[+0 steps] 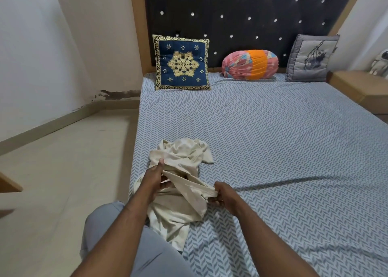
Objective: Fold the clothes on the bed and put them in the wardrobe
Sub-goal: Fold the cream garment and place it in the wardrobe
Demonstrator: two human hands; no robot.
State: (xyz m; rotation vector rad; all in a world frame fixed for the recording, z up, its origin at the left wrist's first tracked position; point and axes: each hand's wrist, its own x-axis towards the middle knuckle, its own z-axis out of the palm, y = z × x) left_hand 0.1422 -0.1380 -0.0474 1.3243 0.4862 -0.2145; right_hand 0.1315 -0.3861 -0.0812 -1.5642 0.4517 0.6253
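Note:
A crumpled cream garment (182, 161) lies at the near left edge of the bed (273, 134), partly hanging toward my knee. My left hand (154, 179) grips a fold of it near its middle, thumb on top. My right hand (223, 194) pinches a stretched edge of the same cloth, pulled taut between both hands. No wardrobe is in view.
A blue and gold cushion (182, 62), a pink and orange bolster (249, 64) and a grey cushion (310, 58) stand against the dark headboard. A wooden side table (357, 88) is at the right. Tiled floor (63, 171) runs along the bed's left side.

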